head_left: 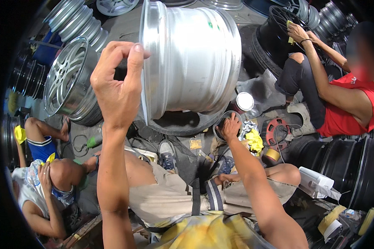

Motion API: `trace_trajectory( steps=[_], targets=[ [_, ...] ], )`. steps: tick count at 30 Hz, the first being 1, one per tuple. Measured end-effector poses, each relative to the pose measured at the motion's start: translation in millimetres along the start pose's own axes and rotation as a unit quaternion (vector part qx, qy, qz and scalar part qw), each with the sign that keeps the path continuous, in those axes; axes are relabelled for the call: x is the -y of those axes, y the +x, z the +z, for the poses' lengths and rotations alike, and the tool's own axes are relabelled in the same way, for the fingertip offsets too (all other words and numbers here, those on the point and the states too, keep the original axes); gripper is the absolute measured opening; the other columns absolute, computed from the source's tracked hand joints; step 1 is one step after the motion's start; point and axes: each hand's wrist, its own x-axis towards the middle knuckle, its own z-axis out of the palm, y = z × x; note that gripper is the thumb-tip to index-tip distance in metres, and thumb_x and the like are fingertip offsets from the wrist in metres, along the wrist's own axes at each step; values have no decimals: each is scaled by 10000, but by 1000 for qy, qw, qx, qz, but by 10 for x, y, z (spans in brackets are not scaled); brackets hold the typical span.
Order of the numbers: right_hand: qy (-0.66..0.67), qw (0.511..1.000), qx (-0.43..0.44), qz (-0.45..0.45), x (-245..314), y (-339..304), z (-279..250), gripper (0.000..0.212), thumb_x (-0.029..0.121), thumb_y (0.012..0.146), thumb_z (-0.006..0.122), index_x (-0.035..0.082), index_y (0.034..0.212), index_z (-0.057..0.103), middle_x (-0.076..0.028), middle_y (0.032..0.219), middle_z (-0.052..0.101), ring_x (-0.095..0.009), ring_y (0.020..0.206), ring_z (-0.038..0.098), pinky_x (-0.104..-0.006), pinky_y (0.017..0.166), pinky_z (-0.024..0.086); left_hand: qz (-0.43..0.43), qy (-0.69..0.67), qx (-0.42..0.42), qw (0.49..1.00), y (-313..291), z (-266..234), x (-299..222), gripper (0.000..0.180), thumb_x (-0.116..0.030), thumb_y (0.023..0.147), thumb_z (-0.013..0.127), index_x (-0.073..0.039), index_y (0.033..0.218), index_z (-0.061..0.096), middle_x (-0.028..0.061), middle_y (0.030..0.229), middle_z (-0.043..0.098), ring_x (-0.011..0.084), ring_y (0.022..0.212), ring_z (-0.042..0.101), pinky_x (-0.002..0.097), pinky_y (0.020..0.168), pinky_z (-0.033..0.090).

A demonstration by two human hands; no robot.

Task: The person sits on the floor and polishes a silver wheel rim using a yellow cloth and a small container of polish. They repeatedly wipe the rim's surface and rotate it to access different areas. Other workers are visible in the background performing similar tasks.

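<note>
Wheel rim, silver: just right of left hand, fingers curled, contact unclear; beyond right hand, fingers loosely spread at round container.

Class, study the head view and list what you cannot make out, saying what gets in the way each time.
All in the head view:
1. Inside of the large silver rim: hidden by its own wall.
2. Part of the tyre below it: covered by that rim.
3. Middle of the round thing under the right hand: hidden by that hand.
4. Anything pinched by the left hand: masked by its fingers.
5. Spoked wheel at the top: cut off by the upper edge.
</note>
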Motion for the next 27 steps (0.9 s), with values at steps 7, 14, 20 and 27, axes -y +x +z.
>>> trace_trajectory(
  steps=[7,14,20,27],
  targets=[
    [40,997,-29,-67,-619,355,806,226,209,912,554,84,937,741,-84,1175,577,-320,1063,597,-449,769,541,12,-12,15,1000,54,67,-29,182,-92,943,632,13,808,697,55,824,661,133,790,618,265,746,474],
    [334,915,217,-58,-891,526,-159,437,289,817,750,-33,1107,691,-192,923,728,-305,846,723,-423,747,561,14,-18,11,1000,24,68,-19,163,-87,923,643,8,800,693,61,812,667,146,784,629,269,752,470],
    [436,858,271,1,-907,481,-206,381,237,874,724,-45,1127,679,-149,789,706,-207,611,699,-348,604,561,-2,-10,26,1000,25,112,-32,167,-86,925,638,9,799,693,58,808,666,135,780,624,265,748,469],
    [519,807,281,15,-826,411,-471,263,157,897,668,5,1110,702,-149,802,711,-208,588,708,-364,589,573,-12,-12,30,999,17,95,-35,183,-92,936,632,10,801,702,48,810,666,125,780,617,260,748,467]
  ],
)
